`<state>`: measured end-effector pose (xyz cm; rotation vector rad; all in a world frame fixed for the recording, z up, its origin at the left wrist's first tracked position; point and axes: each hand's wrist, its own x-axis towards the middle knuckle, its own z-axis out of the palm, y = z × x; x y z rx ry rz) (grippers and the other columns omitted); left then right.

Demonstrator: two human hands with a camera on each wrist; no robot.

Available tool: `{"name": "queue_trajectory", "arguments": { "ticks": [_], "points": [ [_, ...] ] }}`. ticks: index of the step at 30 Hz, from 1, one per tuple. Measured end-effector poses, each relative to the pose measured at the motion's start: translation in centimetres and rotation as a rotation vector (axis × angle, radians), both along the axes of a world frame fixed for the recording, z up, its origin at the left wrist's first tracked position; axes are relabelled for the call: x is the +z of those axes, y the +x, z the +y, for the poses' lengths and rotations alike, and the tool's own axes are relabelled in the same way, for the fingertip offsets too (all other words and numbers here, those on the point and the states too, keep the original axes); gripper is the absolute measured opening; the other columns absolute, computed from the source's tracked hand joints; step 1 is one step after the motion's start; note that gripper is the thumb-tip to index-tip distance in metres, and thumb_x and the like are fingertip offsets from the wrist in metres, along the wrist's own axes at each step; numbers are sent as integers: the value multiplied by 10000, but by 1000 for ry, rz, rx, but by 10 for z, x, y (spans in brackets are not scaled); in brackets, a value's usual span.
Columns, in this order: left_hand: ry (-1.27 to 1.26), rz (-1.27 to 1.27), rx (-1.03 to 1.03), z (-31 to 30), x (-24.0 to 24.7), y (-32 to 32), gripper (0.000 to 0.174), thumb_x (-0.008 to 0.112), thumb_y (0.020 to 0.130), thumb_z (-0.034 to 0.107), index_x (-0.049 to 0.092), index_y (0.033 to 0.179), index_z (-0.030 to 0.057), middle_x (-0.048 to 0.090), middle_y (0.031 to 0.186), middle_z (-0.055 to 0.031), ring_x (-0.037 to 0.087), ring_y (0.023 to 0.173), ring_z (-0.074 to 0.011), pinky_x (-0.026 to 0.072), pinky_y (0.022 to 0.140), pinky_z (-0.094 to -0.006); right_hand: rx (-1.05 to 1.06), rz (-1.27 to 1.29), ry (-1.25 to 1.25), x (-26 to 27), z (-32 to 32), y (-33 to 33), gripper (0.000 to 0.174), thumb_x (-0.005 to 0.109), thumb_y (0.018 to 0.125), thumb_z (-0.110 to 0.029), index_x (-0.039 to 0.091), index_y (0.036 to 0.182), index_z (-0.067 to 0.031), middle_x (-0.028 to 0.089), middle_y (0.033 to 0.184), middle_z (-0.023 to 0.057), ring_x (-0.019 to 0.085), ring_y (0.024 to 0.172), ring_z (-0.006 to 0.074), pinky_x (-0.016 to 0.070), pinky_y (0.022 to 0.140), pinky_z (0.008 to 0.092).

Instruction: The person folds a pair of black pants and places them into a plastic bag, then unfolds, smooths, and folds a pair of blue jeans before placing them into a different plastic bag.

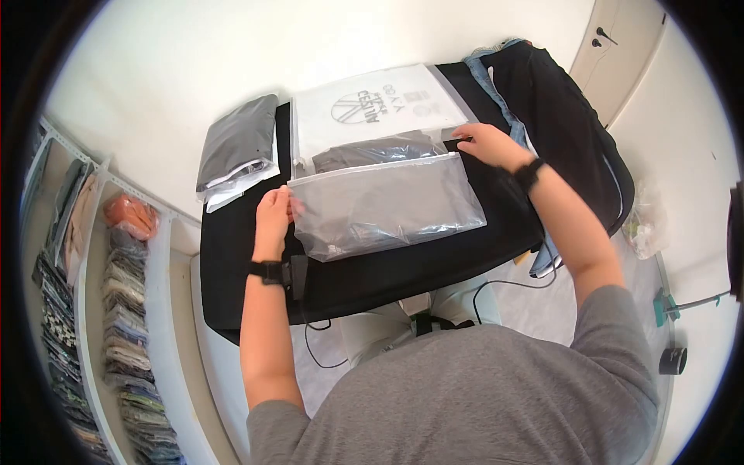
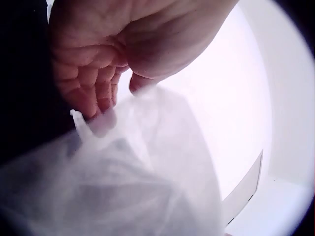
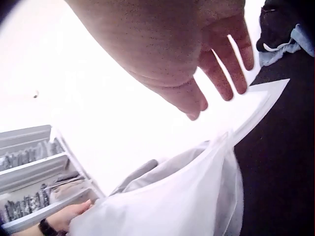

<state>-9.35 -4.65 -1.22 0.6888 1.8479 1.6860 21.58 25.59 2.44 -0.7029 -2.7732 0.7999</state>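
A frosted zip bag [image 1: 387,205] with a dark folded garment inside lies in the middle of the black table [image 1: 256,279]. My left hand [image 1: 283,208] pinches the bag's left corner. In the left wrist view its curled fingers [image 2: 93,101] close on the bag's edge [image 2: 81,120]. My right hand [image 1: 469,139] is at the bag's far right corner with its fingers held straight. In the right wrist view those fingers [image 3: 221,78] hover just above the bag's pointed corner [image 3: 268,93] and grip nothing.
A flat empty bag with a printed logo [image 1: 372,105] lies behind the filled one. Another packed dark garment [image 1: 236,147] sits at the table's far left. A pile of dark clothes [image 1: 558,101] covers the right end. Shelves of folded clothes [image 1: 124,325] stand at the left.
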Motion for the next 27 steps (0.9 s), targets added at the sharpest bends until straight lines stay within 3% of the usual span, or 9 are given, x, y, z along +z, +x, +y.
{"name": "queue_trajectory", "arguments": {
  "ticks": [1, 3, 6, 9, 13, 16, 23, 25, 27],
  "points": [
    [-3, -4, 5, -9, 6, 4, 282, 525, 938, 293, 586, 917, 19, 635, 770, -58, 570, 644, -117, 450, 606, -249, -27, 287, 272, -6, -16, 9, 279, 635, 820, -165, 637, 1067, -36, 660, 1003, 151, 612, 974, 283, 463, 885, 370],
    [-44, -144, -87, -33, 19, 17, 384, 484, 959, 401, 587, 973, 31, 635, 840, -48, 592, 739, -121, 463, 691, -256, 110, 353, 218, 3, -58, 31, 340, 652, 800, -139, 613, 1131, -71, 607, 1124, 168, 550, 1085, 313, 436, 935, 379],
    [-69, -114, -143, -56, 9, 42, 394, 478, 964, 399, 617, 976, 30, 630, 851, -20, 581, 799, -101, 442, 740, -243, -45, 321, 159, -1, -123, 58, 529, 679, 786, -150, 497, 1276, -63, 482, 1291, 192, 448, 1200, 357, 379, 1007, 396],
    [-40, -67, -135, -59, -12, 60, 348, 496, 967, 346, 634, 940, 28, 603, 821, 16, 539, 777, -78, 421, 734, -232, -458, 699, -466, -53, -136, 53, 359, 649, 858, -168, 532, 1137, 25, 596, 1019, 120, 592, 936, 187, 470, 822, 288],
    [72, 104, -53, -54, -20, 74, 320, 474, 984, 274, 565, 785, 40, 524, 737, 32, 455, 706, -66, 374, 679, -224, -500, 713, -640, -72, -138, 50, 198, 604, 905, -194, 565, 908, 0, 541, 735, 41, 534, 699, 93, 430, 640, 223],
    [201, 89, 91, -50, -18, 85, 346, 460, 987, 259, 520, 720, 48, 492, 684, 26, 437, 655, -57, 354, 620, -212, -462, 642, -331, -69, -141, 45, 302, 535, 948, -188, 443, 702, -38, 387, 601, -31, 369, 583, 51, 328, 531, 249],
    [-145, 271, 212, -58, -29, 99, 407, 470, 972, 297, 485, 652, 48, 372, 485, 31, 359, 431, -62, 303, 434, -252, -647, 515, -162, -70, -140, 49, 312, 559, 928, -221, 470, 724, -3, 448, 549, 58, 415, 481, 133, 380, 486, 306],
    [-216, 328, 214, -57, -26, 100, 397, 473, 967, 278, 485, 653, 34, 393, 486, 11, 379, 436, -73, 315, 441, -263, -736, 524, -260, -56, -147, 47, 188, 592, 894, -175, 539, 808, -16, 553, 682, 97, 543, 614, 197, 442, 600, 314],
    [-215, 361, 224, -57, -31, 98, 400, 466, 967, 274, 487, 651, 29, 382, 471, 5, 377, 428, -81, 316, 440, -269, -653, 720, 392, -46, -158, 43, 162, 642, 827, -136, 581, 933, -30, 601, 889, 126, 575, 828, 278, 443, 759, 362]
  ]
}}
